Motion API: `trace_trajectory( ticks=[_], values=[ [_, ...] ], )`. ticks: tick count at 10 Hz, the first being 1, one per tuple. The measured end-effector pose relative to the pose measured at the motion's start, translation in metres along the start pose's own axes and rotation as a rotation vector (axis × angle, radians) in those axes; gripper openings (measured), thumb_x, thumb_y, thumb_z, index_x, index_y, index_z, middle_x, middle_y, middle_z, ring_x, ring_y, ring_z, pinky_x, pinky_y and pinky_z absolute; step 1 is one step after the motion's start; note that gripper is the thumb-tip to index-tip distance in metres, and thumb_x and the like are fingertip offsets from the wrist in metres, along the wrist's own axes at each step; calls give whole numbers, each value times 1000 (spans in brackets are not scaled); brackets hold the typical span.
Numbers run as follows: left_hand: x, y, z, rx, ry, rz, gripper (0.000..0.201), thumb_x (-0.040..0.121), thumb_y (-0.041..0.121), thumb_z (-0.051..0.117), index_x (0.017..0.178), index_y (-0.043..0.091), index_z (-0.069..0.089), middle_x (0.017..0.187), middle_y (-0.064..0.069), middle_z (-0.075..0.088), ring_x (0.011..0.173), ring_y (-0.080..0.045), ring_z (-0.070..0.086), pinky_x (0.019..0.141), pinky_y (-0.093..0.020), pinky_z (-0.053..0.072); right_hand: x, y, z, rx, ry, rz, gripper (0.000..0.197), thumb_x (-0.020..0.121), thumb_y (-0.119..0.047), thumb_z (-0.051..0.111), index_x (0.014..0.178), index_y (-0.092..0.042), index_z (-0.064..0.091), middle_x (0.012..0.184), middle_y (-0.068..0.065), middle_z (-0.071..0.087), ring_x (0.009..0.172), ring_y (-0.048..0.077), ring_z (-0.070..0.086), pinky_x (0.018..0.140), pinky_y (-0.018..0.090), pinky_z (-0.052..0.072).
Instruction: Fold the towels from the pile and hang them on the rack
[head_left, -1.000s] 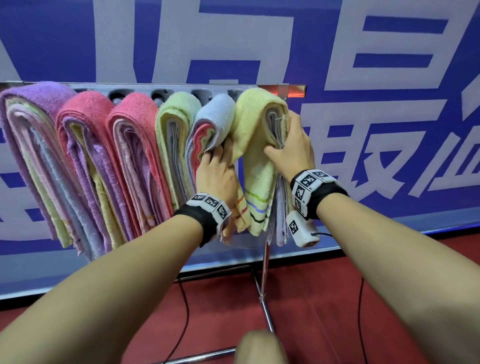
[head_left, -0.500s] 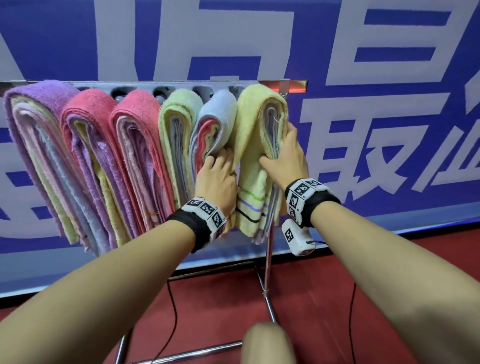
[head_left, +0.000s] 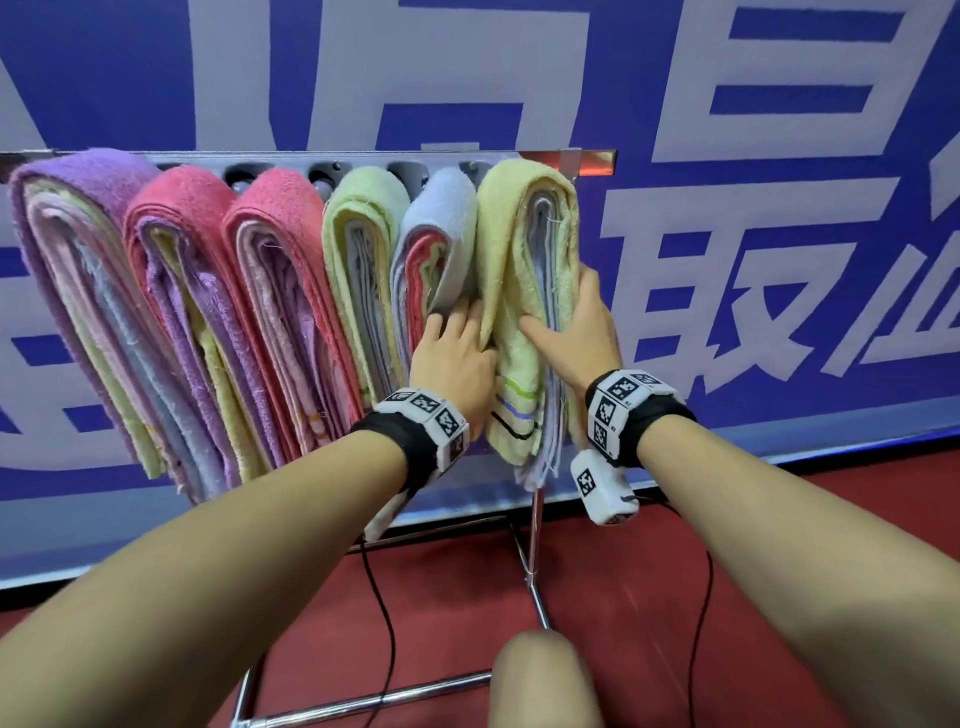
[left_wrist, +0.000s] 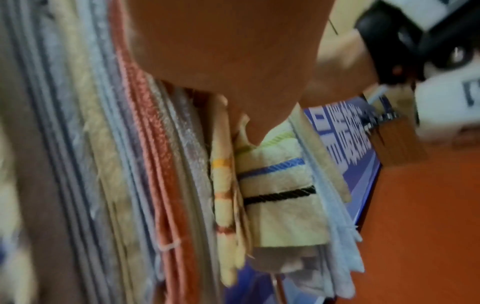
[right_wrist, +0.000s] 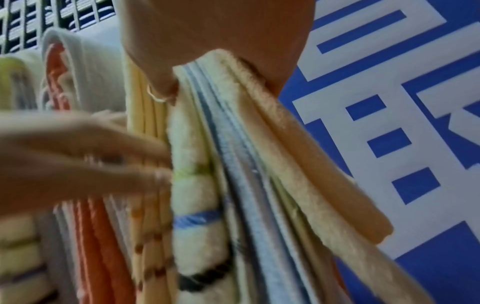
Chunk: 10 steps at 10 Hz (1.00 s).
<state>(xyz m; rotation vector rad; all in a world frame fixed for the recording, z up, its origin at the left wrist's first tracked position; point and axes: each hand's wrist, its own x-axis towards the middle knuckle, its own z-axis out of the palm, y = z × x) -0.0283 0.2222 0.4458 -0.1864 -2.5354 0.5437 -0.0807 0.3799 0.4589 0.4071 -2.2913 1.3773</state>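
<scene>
A pale yellow striped towel (head_left: 519, 234) hangs folded over the right end of the metal rack (head_left: 589, 156), with lighter towels layered inside it. My right hand (head_left: 566, 322) grips this bundle halfway down, thumb on the front face and fingers round the right edge. The right wrist view shows that grip on the yellow towel (right_wrist: 197, 185). My left hand (head_left: 462, 322) presses straight fingers into the gap between the yellow towel and the light blue bundle (head_left: 447, 213). The left wrist view shows the yellow towel's (left_wrist: 280, 205) striped lower end.
Purple (head_left: 78, 218), two pink (head_left: 182, 218) (head_left: 275, 208) and green (head_left: 363, 208) towel bundles fill the rack to the left. A blue banner (head_left: 779, 234) stands close behind. Below are the rack's leg (head_left: 535, 530), red floor (head_left: 623, 597), black cables (head_left: 384, 623) and my knee (head_left: 540, 675).
Both hands have slid down the yellow towel from near its top fold to about halfway. The towels stay in place on the rack.
</scene>
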Motion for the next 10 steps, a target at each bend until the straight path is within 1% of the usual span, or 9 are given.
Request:
trace_trajectory(
  ticks=[1, 2, 3, 4, 5, 7, 8, 9, 10],
  values=[
    [-14, 3, -7, -722, 245, -96, 24, 94, 29, 52, 117, 20, 51, 111, -7, 62, 101, -30, 61, 87, -43, 46, -8, 13, 0, 94, -132, -12, 84, 86, -52, 76, 150, -23, 30, 142, -2, 56, 128, 19, 57, 108, 41, 46],
    [-23, 1, -6, -1220, 289, -244, 39, 96, 21, 56, 126, 25, 32, 116, -3, 65, 99, -20, 69, 89, -44, 55, -16, 25, 3, 144, -217, 15, 92, 89, -60, 70, 157, -22, 21, 157, -2, 45, 140, 17, 46, 114, 34, 36],
    [-26, 0, 0, -1151, 261, -248, 61, 96, 23, 60, 142, 28, 22, 129, -5, 63, 101, -23, 70, 90, -47, 56, -22, 35, 7, 204, -239, 108, 92, 85, -76, 59, 156, -28, 28, 154, -6, 48, 140, 16, 46, 118, 40, 35],
    [-23, 6, -4, -899, 216, -283, 68, 94, 52, 60, 140, 26, 18, 129, -10, 62, 87, -37, 69, 78, -49, 56, -16, 39, 7, 238, -154, 142, 69, 88, -71, 50, 143, -30, 47, 137, -7, 62, 129, 18, 56, 115, 47, 40],
    [-12, 8, -15, -745, 245, -364, 79, 85, 71, 59, 131, 20, 20, 121, -8, 62, 77, -39, 68, 66, -42, 51, -5, 38, 1, 202, -112, 95, 40, 97, -37, 49, 135, -28, 57, 127, -6, 67, 120, 18, 61, 107, 41, 46],
    [9, 4, -6, -572, -10, -378, 39, 91, 18, 60, 122, 11, 37, 111, -14, 60, 95, -43, 63, 72, -44, 42, 14, 47, -9, -122, -257, 139, 34, 98, -7, 44, 126, -12, 62, 110, 7, 66, 103, 27, 59, 83, 29, 40],
    [-1, 7, 4, -636, -374, -292, 35, 91, 35, 69, 106, 9, 50, 102, -11, 68, 83, -30, 64, 67, -37, 48, 14, 53, -8, -111, -416, 252, 33, 86, -11, 50, 117, -14, 59, 119, 12, 67, 112, 33, 62, 94, 42, 51],
    [-4, -10, -9, -845, -636, -237, 43, 89, 50, 70, 91, 7, 73, 80, -4, 75, 67, -19, 68, 63, -31, 56, 8, 29, -14, 253, -235, 217, 67, 78, -33, 59, 143, -21, 48, 138, 1, 59, 126, 18, 56, 109, 40, 44],
    [2, -35, -44, -1202, -488, -241, 31, 95, 36, 67, 96, 5, 73, 82, -6, 75, 74, -18, 72, 68, -31, 55, 0, -5, -19, 489, 101, 45, 66, 91, -47, 63, 149, -22, 45, 148, -4, 51, 135, 8, 48, 112, 28, 39]
  ],
)
